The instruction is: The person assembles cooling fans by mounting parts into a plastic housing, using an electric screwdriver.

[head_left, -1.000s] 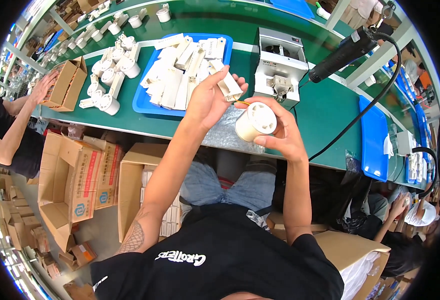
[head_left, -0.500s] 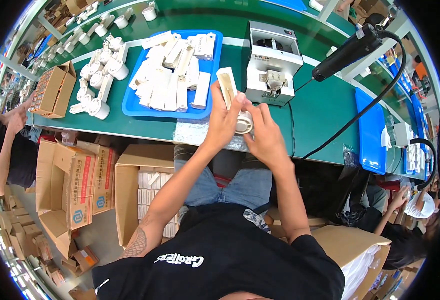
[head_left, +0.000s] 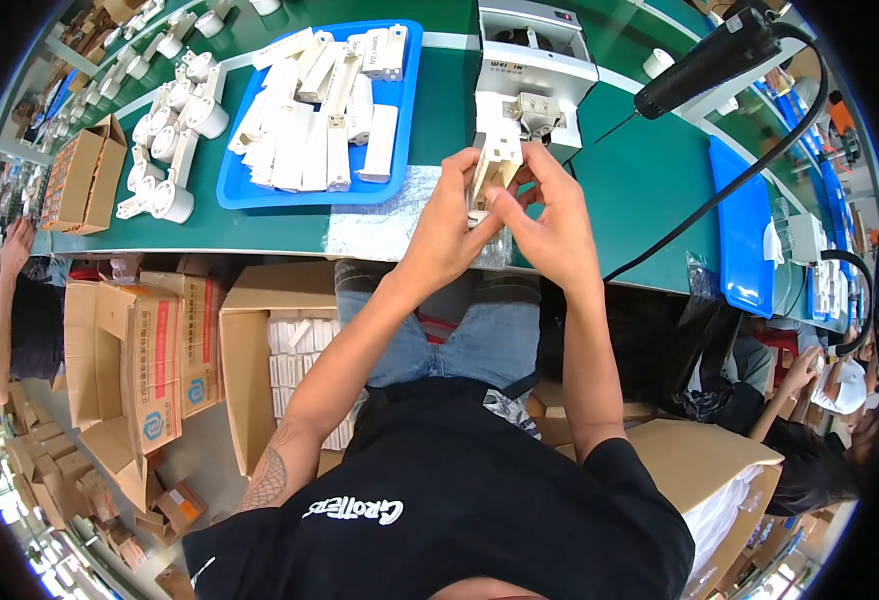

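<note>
1. Black sleeves (head_left: 640, 490) end above the elbows, and both bare forearms rise from the lower edge toward the middle of the bench (head_left: 650, 200).
2. The left forearm slants up and to the right; the right one stands steeper, leaning slightly inward at the wrist. The two hands meet over the bench's near edge.
3. Left hand (head_left: 448, 220): the fingers are curled round the left side of a white housing (head_left: 501, 160), with the thumb low, toward the right hand. It grips rather than spreads, though the palm side is partly hidden.
4. Right hand (head_left: 558, 220): the fingers are bent along the housing's right side, and the thumb reaches across to its open hollow face. Thumb and fingers pinch in close; whether the thumb presses on something inside, I cannot tell.
5. The housing is between the two hands, tilted, its upper end with small square holes sticking up above the fingers. A pale round piece (head_left: 477, 217) shows at its lower end, mostly covered by the fingers.
6. Just beyond the hands is a grey machine (head_left: 535, 75). To their left lies a blue tray (head_left: 408, 100) heaped with more white housings (head_left: 295, 140), and near the left wrist a clear sheet (head_left: 365, 228) covers the bench edge. A black screwdriver (head_left: 710, 62) hangs to the upper right, apart from the hands.
</note>
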A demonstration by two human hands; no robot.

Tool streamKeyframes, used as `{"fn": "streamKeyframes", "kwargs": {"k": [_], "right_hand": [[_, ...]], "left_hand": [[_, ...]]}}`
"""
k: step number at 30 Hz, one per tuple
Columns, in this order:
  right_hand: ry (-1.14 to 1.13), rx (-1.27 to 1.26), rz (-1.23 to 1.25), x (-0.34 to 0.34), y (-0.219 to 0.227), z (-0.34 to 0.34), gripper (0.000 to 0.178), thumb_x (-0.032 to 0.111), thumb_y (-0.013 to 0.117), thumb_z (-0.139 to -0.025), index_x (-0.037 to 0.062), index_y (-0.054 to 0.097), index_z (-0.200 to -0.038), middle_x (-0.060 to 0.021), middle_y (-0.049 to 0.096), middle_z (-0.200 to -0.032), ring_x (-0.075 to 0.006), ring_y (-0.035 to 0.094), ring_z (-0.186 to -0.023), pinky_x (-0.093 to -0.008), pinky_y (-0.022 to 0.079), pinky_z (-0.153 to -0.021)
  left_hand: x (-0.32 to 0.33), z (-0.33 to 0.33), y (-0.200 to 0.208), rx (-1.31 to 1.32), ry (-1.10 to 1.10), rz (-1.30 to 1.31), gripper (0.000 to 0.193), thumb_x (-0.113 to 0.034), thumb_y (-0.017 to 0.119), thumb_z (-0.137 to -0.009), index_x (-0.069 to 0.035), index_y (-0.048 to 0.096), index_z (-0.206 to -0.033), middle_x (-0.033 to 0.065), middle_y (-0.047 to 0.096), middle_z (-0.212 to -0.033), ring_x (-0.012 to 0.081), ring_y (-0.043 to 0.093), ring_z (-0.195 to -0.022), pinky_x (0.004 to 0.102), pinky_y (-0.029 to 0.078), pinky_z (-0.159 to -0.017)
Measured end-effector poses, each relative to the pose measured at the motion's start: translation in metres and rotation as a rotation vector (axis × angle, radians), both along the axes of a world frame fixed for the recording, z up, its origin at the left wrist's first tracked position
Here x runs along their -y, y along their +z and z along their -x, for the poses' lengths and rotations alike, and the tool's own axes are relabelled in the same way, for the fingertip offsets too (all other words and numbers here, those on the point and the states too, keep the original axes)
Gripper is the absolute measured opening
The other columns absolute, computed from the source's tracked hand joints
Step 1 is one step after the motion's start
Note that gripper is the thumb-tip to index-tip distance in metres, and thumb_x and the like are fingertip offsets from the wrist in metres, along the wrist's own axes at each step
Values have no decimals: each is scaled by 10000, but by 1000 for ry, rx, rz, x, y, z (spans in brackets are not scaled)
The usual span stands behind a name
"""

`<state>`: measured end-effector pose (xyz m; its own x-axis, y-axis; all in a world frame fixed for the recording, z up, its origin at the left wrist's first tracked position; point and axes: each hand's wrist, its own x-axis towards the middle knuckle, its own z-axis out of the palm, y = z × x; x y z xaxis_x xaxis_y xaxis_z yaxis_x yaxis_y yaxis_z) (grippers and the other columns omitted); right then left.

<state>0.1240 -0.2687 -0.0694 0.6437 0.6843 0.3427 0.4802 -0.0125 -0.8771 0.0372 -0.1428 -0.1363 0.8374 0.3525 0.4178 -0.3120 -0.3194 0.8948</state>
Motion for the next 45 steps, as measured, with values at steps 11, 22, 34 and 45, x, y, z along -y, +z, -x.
{"fn": "streamKeyframes", "kwargs": {"k": [11, 22, 34, 45], "right_hand": [[-207, 82, -16, 5, -19, 3, 182, 7, 711, -933, -8, 623, -1092, -157, 736, -959, -234, 769, -749, -336, 592, -624], [-198, 280, -69, 10, -29, 5, 248, -93, 755, -864, 1, 665, -1075, -96, 732, -1077, -180, 723, -939, -292, 574, -755], [-177, 251, -106, 9, -28, 5, 266, -125, 739, -855, 2, 662, -1075, -101, 736, -1070, -210, 735, -975, -316, 585, -832], [-145, 129, -23, 13, -23, 4, 278, -57, 729, -869, 2, 624, -1120, -142, 701, -1008, -330, 728, -866, -378, 573, -741]], "left_hand": [[-16, 23, 17, -147, -74, -96, 716, -34, 849, -791, -52, 537, -1436, 120, 635, -1327, 256, 621, -1241, 378, 461, -1111], [-16, 21, 14, -111, -48, -99, 685, -79, 871, -782, -76, 575, -1400, 135, 653, -1296, 321, 658, -1201, 389, 516, -1014], [-20, 20, 18, -61, -80, -86, 666, -56, 860, -775, -72, 617, -1394, 116, 645, -1313, 301, 636, -1221, 385, 502, -1024], [-18, 19, 19, -70, -73, -92, 635, -63, 869, -759, -53, 648, -1354, 131, 662, -1304, 307, 655, -1213, 388, 509, -1021]]}}
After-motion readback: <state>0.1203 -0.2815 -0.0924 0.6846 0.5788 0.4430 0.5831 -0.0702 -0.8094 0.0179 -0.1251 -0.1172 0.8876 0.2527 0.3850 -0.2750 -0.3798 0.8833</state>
